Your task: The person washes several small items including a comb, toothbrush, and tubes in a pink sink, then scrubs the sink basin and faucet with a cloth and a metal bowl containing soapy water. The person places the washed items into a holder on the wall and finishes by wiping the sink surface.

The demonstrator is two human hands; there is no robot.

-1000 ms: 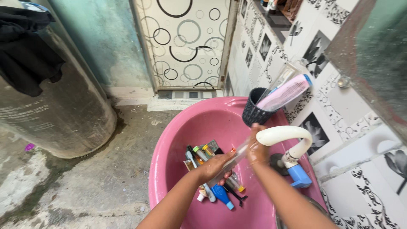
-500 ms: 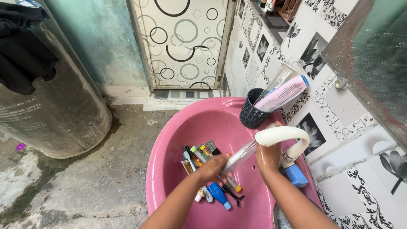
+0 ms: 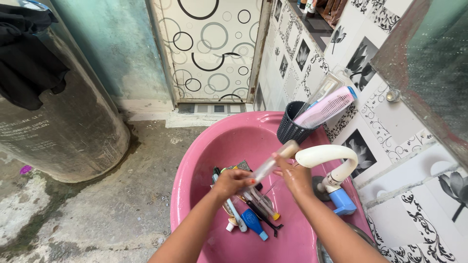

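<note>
Pink plastic, that basin (image 3: pixel 195 160), filling the lower middle of the frame. Over it the left hand (image 3: pixel 231 181) is closed round the lower end of a clear tube (image 3: pixel 269 164) with a pale cap, tilted up toward the right. The right hand (image 3: pixel 294 175) touches it with fingers spread, just under the white curved tap spout (image 3: pixel 321 155). Small tubes and brushes (image 3: pixel 251 214) lie below in the basin. Right of centre, a dark cup (image 3: pixel 291 129) holds a pink comb (image 3: pixel 325 106).

Left hand (image 3: pixel 233 181) hides part of the sink's clutter (image 3: pixel 248 214)
</note>
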